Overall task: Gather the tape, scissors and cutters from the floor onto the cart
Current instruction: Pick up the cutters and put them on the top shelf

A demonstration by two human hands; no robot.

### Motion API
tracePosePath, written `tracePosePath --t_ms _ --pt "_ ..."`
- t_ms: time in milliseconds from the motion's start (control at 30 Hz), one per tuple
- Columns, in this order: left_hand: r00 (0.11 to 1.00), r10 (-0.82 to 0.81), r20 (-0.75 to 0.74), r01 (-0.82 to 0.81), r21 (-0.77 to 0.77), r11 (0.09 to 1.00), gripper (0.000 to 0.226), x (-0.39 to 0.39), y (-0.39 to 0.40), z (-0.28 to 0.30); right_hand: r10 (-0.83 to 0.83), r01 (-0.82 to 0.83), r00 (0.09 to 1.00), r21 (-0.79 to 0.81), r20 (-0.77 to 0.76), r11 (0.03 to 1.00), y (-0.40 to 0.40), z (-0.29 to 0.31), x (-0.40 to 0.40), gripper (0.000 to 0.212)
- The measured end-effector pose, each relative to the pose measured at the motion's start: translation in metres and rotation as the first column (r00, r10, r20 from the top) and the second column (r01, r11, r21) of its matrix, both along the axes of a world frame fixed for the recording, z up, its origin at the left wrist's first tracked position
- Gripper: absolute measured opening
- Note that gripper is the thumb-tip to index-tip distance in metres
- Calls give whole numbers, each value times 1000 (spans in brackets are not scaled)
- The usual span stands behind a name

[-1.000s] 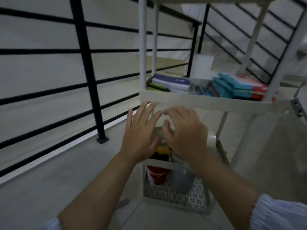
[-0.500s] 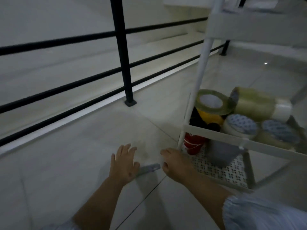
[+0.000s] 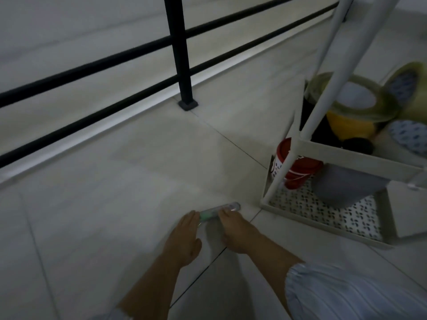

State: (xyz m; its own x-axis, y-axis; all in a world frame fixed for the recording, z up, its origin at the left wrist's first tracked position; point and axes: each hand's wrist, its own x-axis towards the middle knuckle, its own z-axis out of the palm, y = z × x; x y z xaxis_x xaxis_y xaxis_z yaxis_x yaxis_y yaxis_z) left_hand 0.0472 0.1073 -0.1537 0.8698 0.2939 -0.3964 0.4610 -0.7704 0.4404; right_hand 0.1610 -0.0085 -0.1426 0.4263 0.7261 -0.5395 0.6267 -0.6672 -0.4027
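Observation:
A slim green-and-clear cutter (image 3: pixel 218 211) lies on the pale floor tiles just left of the white cart (image 3: pixel 360 159). My left hand (image 3: pixel 184 236) lies flat on the floor with its fingertips touching the cutter's near end. My right hand (image 3: pixel 233 229) reaches down onto the cutter's middle, fingertips on it; whether they curl round it is hidden. Several tape rolls (image 3: pixel 353 100) sit on the cart's middle shelf, clear, yellow and patterned.
A red cup (image 3: pixel 298 167) and a grey container (image 3: pixel 346 183) stand on the cart's perforated bottom shelf. A black railing post (image 3: pixel 182 54) with horizontal bars runs along the floor edge behind. Open tile lies to the left.
Both hands left the cart's shelf and dropped to the floor. They have closed in on the cutter from either side, and my view has tilted down and nearer.

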Motion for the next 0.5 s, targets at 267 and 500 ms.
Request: tracePosePath --t_ms 267,500 --pt "990 -51 -131 79 219 972 56 12 -26 -11 -13 15 998 47 -56 999 -12 -2 -9 66" --pt "996 85 32 -82 -88 993 38 19 -52 -11 -115 136 988 228 -104 964 -30 3 -8 57"
